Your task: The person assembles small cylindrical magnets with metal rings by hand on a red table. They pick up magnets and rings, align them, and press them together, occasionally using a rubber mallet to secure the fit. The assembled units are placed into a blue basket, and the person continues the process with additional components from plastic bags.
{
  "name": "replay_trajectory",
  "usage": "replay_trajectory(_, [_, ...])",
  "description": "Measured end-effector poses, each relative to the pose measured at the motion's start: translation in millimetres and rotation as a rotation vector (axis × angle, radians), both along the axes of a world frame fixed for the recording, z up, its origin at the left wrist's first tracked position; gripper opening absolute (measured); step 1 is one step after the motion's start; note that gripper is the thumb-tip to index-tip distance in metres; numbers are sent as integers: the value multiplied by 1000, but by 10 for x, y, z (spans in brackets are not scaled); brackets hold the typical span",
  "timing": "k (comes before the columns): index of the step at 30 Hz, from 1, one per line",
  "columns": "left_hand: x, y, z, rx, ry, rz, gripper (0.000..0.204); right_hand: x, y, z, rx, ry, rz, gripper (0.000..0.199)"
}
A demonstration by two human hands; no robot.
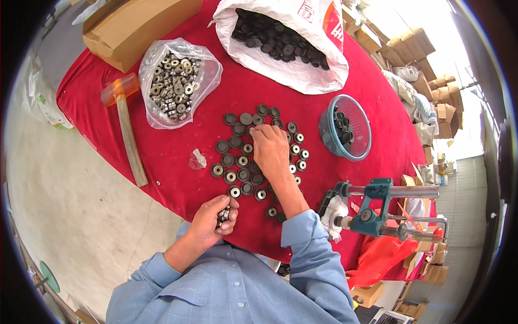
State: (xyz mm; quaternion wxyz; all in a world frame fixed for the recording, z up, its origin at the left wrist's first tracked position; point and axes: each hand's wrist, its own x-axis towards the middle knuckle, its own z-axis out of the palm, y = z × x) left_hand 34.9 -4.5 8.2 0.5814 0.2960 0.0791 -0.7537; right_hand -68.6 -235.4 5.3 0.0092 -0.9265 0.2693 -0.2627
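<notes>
Black round caps lie in a loose cluster on the red tablecloth; several have a shiny metal bearing seated inside, others are bare. My left hand, at the near edge of the cluster, is curled around a few small metal bearings. Over the far middle of the cluster reaches my right hand, its fingertips pinched together down at the caps. Whatever is between those fingertips is hidden. Beyond, a clear plastic bag stands full of loose bearings.
A mallet with an orange head lies at left, near a cardboard box. A white sack of black caps lies at the back. On the right are a blue bowl of black parts and a green hand press.
</notes>
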Motion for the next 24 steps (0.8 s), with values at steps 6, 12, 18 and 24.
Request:
replay_trajectory(6, [5,9,-49,-31,-2,-16,26,-39,105,9,-12,45,-47,33])
replay_trajectory(12, [-4,19,-92,-51,17,-17,25,167,-144,333,131,49,-33,32])
replay_trajectory(18, [2,-3,-85,-49,4,-13,25,446,-427,391,207,324,6,33])
replay_trajectory(24, [-5,-8,-72,-53,6,-2,24,479,-638,356,420,153,87,27])
